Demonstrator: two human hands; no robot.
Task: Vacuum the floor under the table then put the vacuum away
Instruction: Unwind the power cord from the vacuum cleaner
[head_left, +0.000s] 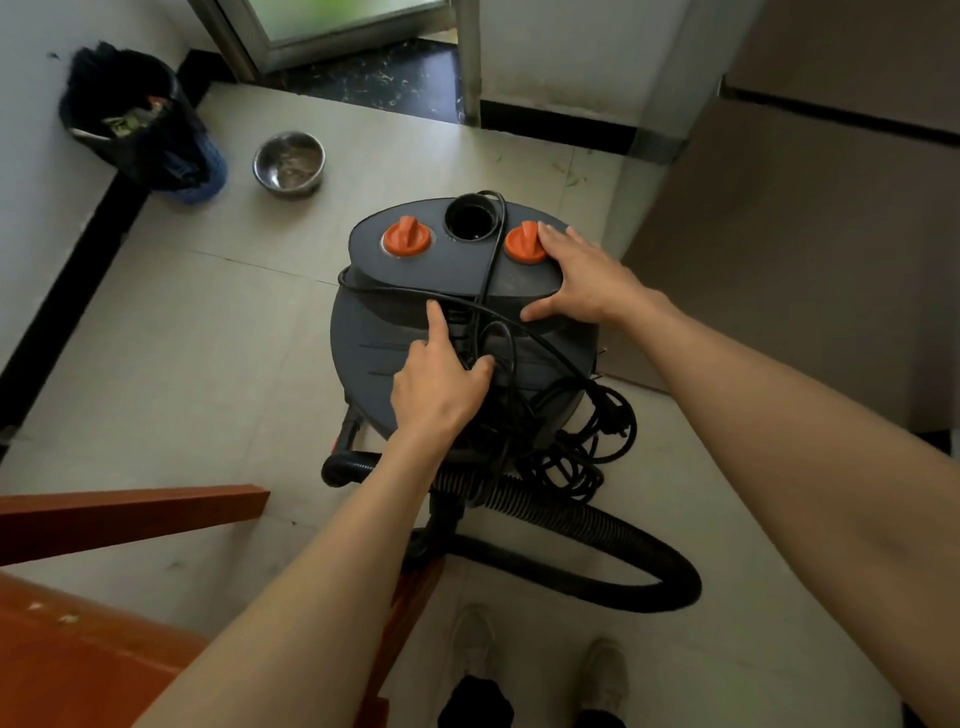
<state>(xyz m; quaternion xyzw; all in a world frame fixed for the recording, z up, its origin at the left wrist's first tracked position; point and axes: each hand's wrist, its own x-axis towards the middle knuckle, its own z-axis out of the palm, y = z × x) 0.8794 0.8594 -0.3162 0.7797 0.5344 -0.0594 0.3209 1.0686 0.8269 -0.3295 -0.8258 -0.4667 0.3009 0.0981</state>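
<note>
A round dark grey canister vacuum (379, 343) stands on the tiled floor in the middle of the view, with two orange knobs (407, 238) and an open hose port (470, 218) on top. Its black power cord (582, 436) lies across the lid and in loose coils on the right side. The ribbed black hose (597, 525) curves over the floor in front. My left hand (441, 379) rests on the lid with forefinger and thumb touching the cord. My right hand (582, 278) lies flat on the top, fingers straight, beside the right orange knob.
A reddish wooden table (78, 649) and a wooden rail (130, 512) fill the lower left. A steel bowl (289, 163) and a black-lined bin (140, 130) stand at the back left by the wall. Brown cabinet fronts (810, 249) rise on the right. A doorway (363, 67) is ahead.
</note>
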